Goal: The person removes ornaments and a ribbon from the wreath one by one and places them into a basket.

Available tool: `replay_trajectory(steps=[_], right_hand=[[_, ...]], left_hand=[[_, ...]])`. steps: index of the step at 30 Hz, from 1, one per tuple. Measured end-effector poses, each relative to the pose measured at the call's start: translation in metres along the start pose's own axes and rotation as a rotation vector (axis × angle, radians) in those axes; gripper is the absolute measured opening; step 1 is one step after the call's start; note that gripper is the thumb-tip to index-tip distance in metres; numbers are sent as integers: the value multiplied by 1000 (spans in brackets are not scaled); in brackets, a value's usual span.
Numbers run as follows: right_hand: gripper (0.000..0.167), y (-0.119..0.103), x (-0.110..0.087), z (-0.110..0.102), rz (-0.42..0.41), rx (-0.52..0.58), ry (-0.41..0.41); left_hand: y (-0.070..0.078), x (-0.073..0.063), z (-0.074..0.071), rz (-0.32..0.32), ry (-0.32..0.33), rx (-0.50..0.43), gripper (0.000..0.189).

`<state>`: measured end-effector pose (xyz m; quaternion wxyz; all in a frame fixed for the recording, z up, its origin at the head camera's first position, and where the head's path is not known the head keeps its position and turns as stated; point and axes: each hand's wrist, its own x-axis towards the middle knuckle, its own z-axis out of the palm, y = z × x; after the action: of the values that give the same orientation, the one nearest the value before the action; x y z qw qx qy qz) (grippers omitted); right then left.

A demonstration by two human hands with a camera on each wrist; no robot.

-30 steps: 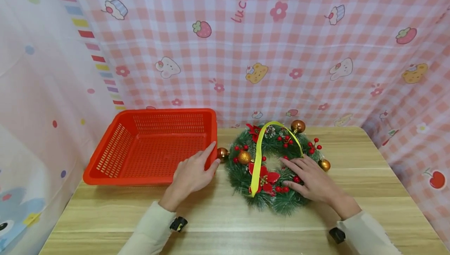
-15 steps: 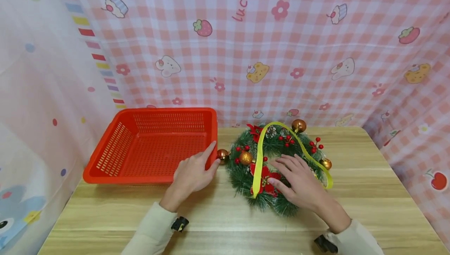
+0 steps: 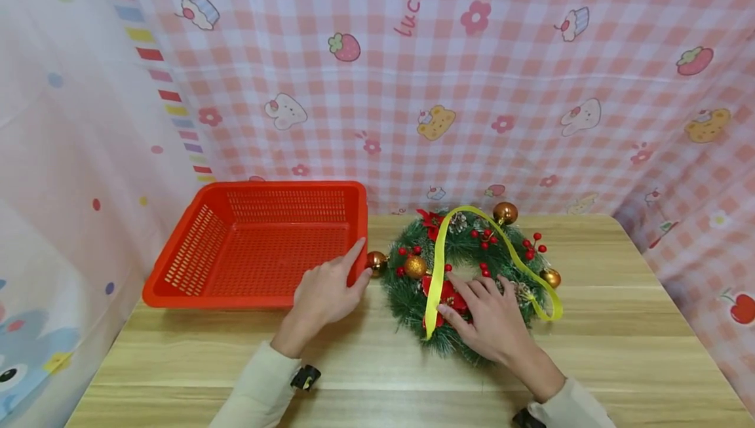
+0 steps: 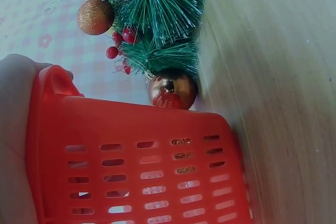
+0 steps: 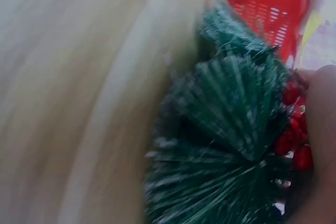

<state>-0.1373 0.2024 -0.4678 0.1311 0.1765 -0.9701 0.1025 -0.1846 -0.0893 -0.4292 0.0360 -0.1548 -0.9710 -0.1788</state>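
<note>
A green Christmas wreath [image 3: 407,300] with red poinsettias, berries and gold-brown baubles lies on the table. Over it arches a yellow ribbon [image 3: 438,271], whose right part hangs past the wreath's edge. My right hand [image 3: 492,320] lies over the wreath's front right part, fingers reaching toward the centre hole, thumb beside the red flower and ribbon. In the right wrist view, green bristles [image 5: 226,103] and red berries [image 5: 294,124] show next to this hand. My left hand [image 3: 327,293] rests on the right rim of a red plastic basket [image 3: 253,301], index finger extended; its other fingers are partly hidden.
A shiny brown bauble [image 4: 173,88] sits between the basket's end wall and the wreath. Another bauble [image 3: 505,212] sticks out at the back near the pink checked curtain [image 3: 377,87]. The wooden table [image 3: 377,382] extends in front of both objects.
My right hand has moved left and toward me across the wreath. The ribbon's right part has come off it and now droops outward. The left hand stays on the basket rim.
</note>
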Motion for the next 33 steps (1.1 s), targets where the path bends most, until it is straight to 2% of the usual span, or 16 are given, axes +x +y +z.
replay_trajectory(steps=[5, 10, 14, 16, 18, 21, 24, 26, 28, 33], right_hand=[[63, 7, -4, 3, -54, -57, 21], [63, 14, -6, 3, -105, -67, 30], [62, 20, -8, 2, -135, -59, 32], [62, 23, -9, 2, -148, -58, 34], [62, 24, -10, 1, -162, -57, 36], [63, 26, -11, 0, -174, -56, 35], [65, 27, -12, 0, -173, -48, 25], [67, 27, -12, 0, -167, -45, 18], [68, 28, -12, 0, -162, -43, 12], [69, 28, -12, 0, -159, -45, 3]], left_hand=[[0, 0, -1, -5, -16, -10, 61], [0, 2, -2, -9, -24, -32, 62], [2, 2, -3, -12, -1, -52, 61], [5, 2, -4, 2, 33, -69, 59], [10, 3, -5, 46, 95, -91, 55], [22, 5, -7, 168, 214, -162, 44], [38, 8, -7, 270, 266, -258, 35], [48, 10, -6, 297, 240, -323, 32], [58, 13, -4, 300, 183, -370, 29], [71, 23, 8, 311, 64, -424, 29]])
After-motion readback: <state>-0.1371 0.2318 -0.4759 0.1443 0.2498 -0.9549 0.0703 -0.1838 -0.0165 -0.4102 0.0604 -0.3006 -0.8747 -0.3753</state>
